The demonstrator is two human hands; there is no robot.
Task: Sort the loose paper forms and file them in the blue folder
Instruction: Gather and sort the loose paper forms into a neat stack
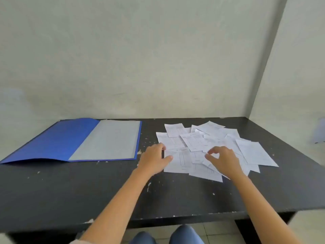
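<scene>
The blue folder [58,143] lies open at the left of the table, with a grey sheet [109,140] on its right half. A scattered heap of white paper forms [197,141] covers the table's right middle, the sheets overlapping at many angles. My left hand [153,159] rests at the heap's left edge, fingers apart, thumb on the nearest sheet. My right hand [224,160] hovers over the front of the heap with fingers curled and spread, holding nothing.
The dark table [70,191] has chipped paint and a front edge close to my knees [167,235]. Pale walls stand behind and to the right. A blurred pale object [319,132] sits at the far right edge.
</scene>
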